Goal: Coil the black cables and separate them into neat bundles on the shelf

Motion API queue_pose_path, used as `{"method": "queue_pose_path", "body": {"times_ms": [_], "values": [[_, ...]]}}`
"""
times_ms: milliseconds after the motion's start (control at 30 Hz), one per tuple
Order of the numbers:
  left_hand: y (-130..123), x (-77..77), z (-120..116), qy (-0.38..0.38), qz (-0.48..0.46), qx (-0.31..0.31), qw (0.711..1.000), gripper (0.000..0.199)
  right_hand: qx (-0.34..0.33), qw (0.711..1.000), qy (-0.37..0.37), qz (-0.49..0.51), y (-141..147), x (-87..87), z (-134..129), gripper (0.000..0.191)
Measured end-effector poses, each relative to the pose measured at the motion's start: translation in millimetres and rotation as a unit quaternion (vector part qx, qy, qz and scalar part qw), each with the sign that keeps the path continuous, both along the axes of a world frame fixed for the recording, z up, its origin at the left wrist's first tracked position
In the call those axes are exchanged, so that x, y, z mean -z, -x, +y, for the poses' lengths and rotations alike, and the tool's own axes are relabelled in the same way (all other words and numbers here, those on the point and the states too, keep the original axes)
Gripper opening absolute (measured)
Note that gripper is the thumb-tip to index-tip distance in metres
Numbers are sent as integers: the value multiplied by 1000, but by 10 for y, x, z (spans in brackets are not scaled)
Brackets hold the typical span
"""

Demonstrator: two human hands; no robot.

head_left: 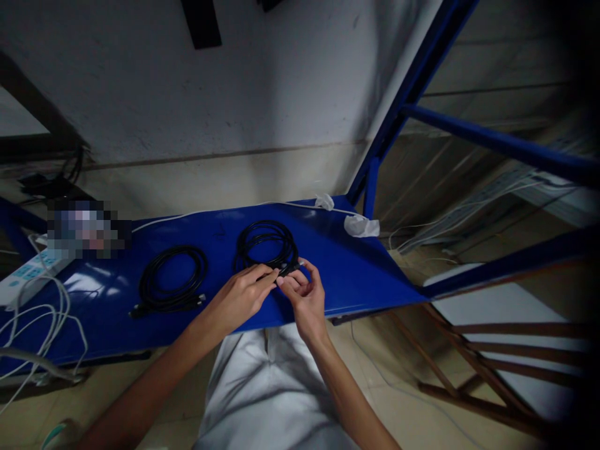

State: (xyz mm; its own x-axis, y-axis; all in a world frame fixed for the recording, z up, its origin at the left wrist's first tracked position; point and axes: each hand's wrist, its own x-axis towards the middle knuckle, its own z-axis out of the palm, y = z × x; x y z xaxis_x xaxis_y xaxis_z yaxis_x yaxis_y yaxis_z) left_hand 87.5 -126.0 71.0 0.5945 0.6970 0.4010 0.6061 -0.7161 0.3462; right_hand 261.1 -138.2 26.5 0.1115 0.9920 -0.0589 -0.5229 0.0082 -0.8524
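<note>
A coiled black cable [266,240] lies on the blue table [347,275] right in front of me. At the near edge of this coil, my left hand [248,287] pinches part of the cable with its fingers together. My right hand [304,294] grips the cable beside it, near a connector end, with fingers curled. The fingertips of both hands almost meet and hide the detail between them. To the left, a second coiled black cable [173,278] rests flat on the table, its connector ends showing; neither hand touches it.
A white power strip [37,275] and tangled white cords [47,325] occupy the table's left end. Crumpled white pieces [362,226] lie at the back right along a white wire. Blue frame posts [375,181] rise at the right, with a wooden chair [506,337] beyond.
</note>
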Motion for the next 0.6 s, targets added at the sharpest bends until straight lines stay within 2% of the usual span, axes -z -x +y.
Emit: {"method": "queue_pose_path", "body": {"times_ms": [200, 333, 467, 600], "values": [[127, -310, -126, -98, 28, -1, 995, 49, -1, 999, -39, 12, 161, -268, -10, 77], [358, -473, -230, -130, 59, -22, 989, 55, -16, 998, -53, 34, 406, -411, -5, 78], [815, -464, -339, -155, 93, -49, 982, 59, -46, 995, -41, 79, 873, -397, -16, 80], [1423, -308, -441, -159, 125, -80, 976, 58, -84, 988, -8, 133, 1512, -173, -25, 85]]}}
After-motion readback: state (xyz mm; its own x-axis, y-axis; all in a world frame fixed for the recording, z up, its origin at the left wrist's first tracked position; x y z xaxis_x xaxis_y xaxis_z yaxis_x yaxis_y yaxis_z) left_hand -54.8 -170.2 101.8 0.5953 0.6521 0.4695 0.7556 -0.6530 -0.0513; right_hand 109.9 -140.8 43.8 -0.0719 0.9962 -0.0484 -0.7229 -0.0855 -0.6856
